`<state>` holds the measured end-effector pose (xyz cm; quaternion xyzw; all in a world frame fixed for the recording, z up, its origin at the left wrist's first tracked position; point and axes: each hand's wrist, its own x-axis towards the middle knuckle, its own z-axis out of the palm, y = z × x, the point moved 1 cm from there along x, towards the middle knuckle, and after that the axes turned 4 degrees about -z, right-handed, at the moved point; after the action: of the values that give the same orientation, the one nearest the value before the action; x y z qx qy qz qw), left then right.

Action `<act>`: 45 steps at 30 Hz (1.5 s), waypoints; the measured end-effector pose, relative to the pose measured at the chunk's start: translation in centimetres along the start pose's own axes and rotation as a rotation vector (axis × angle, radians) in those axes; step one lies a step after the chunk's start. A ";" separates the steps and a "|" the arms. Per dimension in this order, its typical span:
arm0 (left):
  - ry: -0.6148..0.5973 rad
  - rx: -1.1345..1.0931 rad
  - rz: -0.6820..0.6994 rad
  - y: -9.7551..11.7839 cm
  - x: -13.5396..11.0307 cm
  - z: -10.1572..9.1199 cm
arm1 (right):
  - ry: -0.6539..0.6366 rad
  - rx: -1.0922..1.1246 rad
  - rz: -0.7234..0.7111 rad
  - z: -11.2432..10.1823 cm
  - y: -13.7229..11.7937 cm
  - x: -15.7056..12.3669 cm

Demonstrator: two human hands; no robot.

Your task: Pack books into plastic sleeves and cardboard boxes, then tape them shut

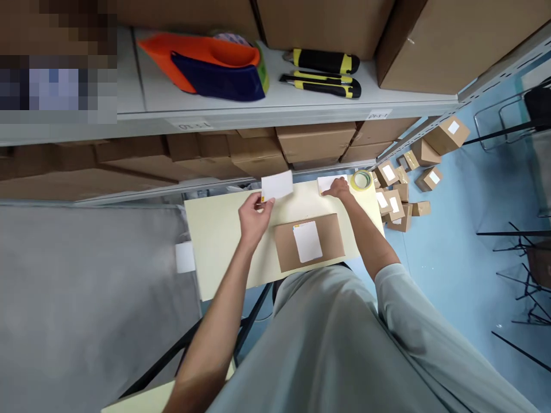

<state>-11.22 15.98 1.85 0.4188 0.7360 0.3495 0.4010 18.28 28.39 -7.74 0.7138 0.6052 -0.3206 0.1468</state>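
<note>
My left hand [255,221] pinches a white paper label [278,184] by its lower left corner, holding it above the table's far edge. At the back right of the table, my right hand [337,188] rests on white paper [326,182], its thumb stretched to the left and apart from the other fingers. Below and between both hands lies a closed cardboard box [286,246], slightly turned. A white label [307,242] sits on the box's top face. Just right of my right hand is a roll of tape [361,180].
The cream table [215,241] stands against a shelf [314,109]. On the shelf are an orange and blue tape dispenser [215,66] and two yellow-black utility knives [322,74]. Small labelled boxes [396,206] lie right of the table. Chairs [534,264] stand farther right.
</note>
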 end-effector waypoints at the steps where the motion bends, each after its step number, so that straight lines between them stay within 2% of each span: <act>1: -0.002 -0.038 0.001 0.3 -1.6 -0.5 | 0.001 0.000 -0.005 -0.1 -0.1 -0.3; 7: -0.017 -0.177 -0.040 1.6 -9.6 -2.5 | 0.041 0.041 -0.034 -1.7 -0.7 -3.5; 9: -0.003 -0.222 -0.042 1.9 -11.5 -3.0 | 0.047 0.140 -0.081 -2.4 -0.7 -5.5; 11: 0.000 -0.275 -0.034 2.0 -13.1 -3.4 | 0.047 0.337 -0.194 -2.8 -0.5 -8.2; 13: -0.016 -0.317 -0.025 2.1 -14.4 -3.5 | 0.019 0.608 -0.376 -2.6 -0.2 -11.7; 15: -0.037 -0.341 -0.026 2.2 -15.5 -3.4 | -0.087 0.867 -0.576 -1.9 0.0 -15.8; 16: -0.049 -0.353 -0.030 2.3 -15.9 -3.2 | -0.150 0.958 -0.631 -1.4 0.1 -17.8; 19: -0.087 -0.404 -0.038 3.0 -16.9 -2.5 | -0.280 1.111 -0.655 0.1 0.0 -22.8; 23: -0.146 -0.445 -0.033 4.8 -17.9 -2.0 | -0.272 1.192 -0.588 0.7 0.1 -26.7; 28: -0.196 -0.370 0.026 7.3 -18.5 -3.0 | -0.256 1.195 -0.582 -0.9 1.1 -29.0; 33: -0.263 -0.294 0.099 8.8 -18.4 -3.9 | -0.253 1.152 -0.630 -2.4 1.9 -29.8; 45: -0.340 -0.147 0.186 9.2 -18.8 -4.8 | -0.304 1.106 -0.686 -3.4 2.1 -29.7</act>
<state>-6.20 2.04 17.36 0.5074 0.5884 0.3619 0.5152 19.38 7.10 13.30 0.3978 0.5170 -0.7091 -0.2675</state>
